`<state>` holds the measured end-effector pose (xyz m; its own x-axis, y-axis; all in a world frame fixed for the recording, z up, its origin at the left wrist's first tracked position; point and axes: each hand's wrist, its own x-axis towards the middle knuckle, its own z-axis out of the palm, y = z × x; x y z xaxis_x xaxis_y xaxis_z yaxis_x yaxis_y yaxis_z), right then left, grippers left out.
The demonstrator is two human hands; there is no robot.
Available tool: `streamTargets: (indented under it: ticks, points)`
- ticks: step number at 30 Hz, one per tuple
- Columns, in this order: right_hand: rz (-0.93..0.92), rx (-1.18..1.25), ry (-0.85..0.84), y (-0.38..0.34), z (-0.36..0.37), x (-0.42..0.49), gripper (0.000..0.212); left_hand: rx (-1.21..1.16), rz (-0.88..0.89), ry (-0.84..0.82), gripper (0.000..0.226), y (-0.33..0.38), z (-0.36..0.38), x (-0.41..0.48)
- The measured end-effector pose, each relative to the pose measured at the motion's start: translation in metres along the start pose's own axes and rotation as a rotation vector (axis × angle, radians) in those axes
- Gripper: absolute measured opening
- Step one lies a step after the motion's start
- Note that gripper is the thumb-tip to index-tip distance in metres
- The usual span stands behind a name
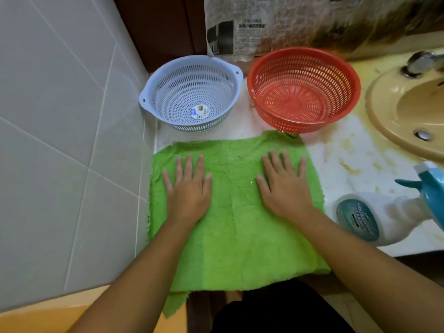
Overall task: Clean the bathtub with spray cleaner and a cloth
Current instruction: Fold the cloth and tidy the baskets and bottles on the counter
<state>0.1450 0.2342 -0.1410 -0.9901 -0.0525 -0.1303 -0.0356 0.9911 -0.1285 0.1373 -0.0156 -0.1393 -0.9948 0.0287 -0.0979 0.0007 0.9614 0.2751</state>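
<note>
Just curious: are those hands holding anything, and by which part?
Nothing is gripped: the left hand and right hand lie flat, fingers straight, on the green cloth.

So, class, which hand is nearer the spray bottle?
Right. The right hand lies flat on the green cloth beside the spray bottle; the left hand lies flat farther off, near the tiled wall.

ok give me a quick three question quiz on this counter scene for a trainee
1. True or false: the left hand and right hand both lie flat on the green fluffy cloth.
2. Which stands nearest the grey tiled wall? A red plastic basket; B pale blue plastic colander; C beige sink.
3. Which hand is nearer the white spray bottle with the teal trigger?
Key: 1 true; 2 B; 3 right.
</note>
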Motion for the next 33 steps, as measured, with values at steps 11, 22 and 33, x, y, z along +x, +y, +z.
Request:
streamTargets:
  ticks: [11,22,33]
  points:
    - [-0.134,-0.049,-0.034,0.022,0.015,-0.051,0.075,0.156,0.016,-0.145,0.064,0.012,0.015,-0.054]
    - [-0.284,-0.041,-0.101,0.039,0.016,-0.13,0.079,0.2,-0.022,-0.112,0.07,0.05,0.034,-0.141]
    - [-0.007,0.392,0.372,0.088,0.03,-0.217,0.034,-0.032,0.041,-0.028,0.05,0.101,0.052,-0.192]
